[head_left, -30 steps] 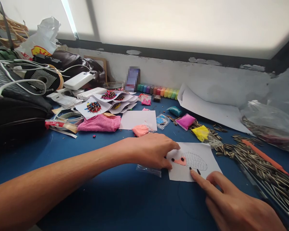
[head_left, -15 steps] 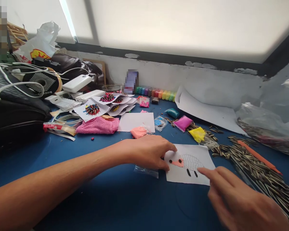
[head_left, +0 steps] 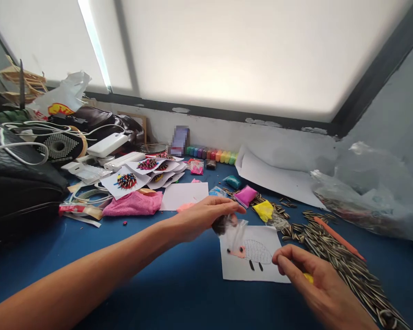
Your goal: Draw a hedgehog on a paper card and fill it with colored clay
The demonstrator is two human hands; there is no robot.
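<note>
My left hand (head_left: 206, 215) grips a small clear plastic bag (head_left: 239, 231) with a dark lump in it, above the upper left corner of a white paper (head_left: 273, 238). On that paper is a drawn hedgehog (head_left: 258, 251) with a scaly pencilled back, a pink clay face, black eye and nose, and two black legs. My right hand (head_left: 306, 275), thumb and forefinger pinched together, is at the paper's right edge. A small yellow piece (head_left: 309, 277) shows among its curled fingers; whether anything sits in the fingertips cannot be made out.
Sunflower seeds (head_left: 344, 270) lie in a heap at right with an orange stick (head_left: 340, 238). Yellow (head_left: 263, 211) and magenta (head_left: 246, 196) clay packets are behind the paper. Finished seed pictures (head_left: 126, 181), a pink cloth (head_left: 134, 204) and a black bag (head_left: 20, 192) are at left.
My left hand has lifted off the paper and now holds the bag with the dark lump. My right hand has gone from pointing at the drawing to a pinch. The view has tilted up.
</note>
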